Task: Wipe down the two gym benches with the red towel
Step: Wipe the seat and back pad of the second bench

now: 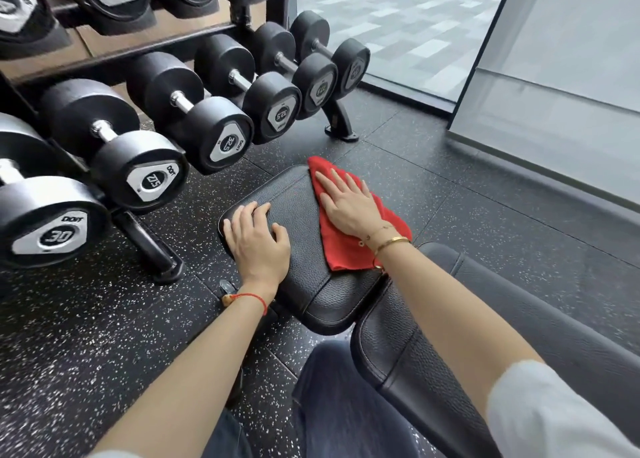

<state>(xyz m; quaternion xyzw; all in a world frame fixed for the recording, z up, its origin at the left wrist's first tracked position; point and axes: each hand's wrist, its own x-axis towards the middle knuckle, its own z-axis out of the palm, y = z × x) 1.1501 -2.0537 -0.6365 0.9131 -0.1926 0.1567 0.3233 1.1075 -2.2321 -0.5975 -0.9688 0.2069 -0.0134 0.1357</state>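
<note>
Red cloth towel [346,235] lay spread across the right half of the black leather seat pad [298,215] of the gym bench, one corner poking past the pad's far edge and the near end hanging just over the right-hand edge. My right hand [349,204] was flat on top of it, fingers straight and slightly fanned, palm pressing the cloth down onto the leather. Thin gold bracelets [391,241] sat at that wrist, right over the towel's near end. My left hand [258,239] rested on the bare left part of the same pad, near its left edge, fingers bent with the tips on the leather, holding nothing. A red string bracelet [247,298] circled that wrist. The two hands were apart, with a strip of bare leather between them. Behind the seat pad, closer to me and to the right, the black padded backrest [485,319] ran under my right forearm. To the left stood a black dumbbell rack [149,246] on the black speckled rubber floor [86,336], and its lower row of black round-headed dumbbells [138,159] showed plates marked 30, 27.5 and 32.5. My dark blue trousers [346,405] showed at the bottom.
</note>
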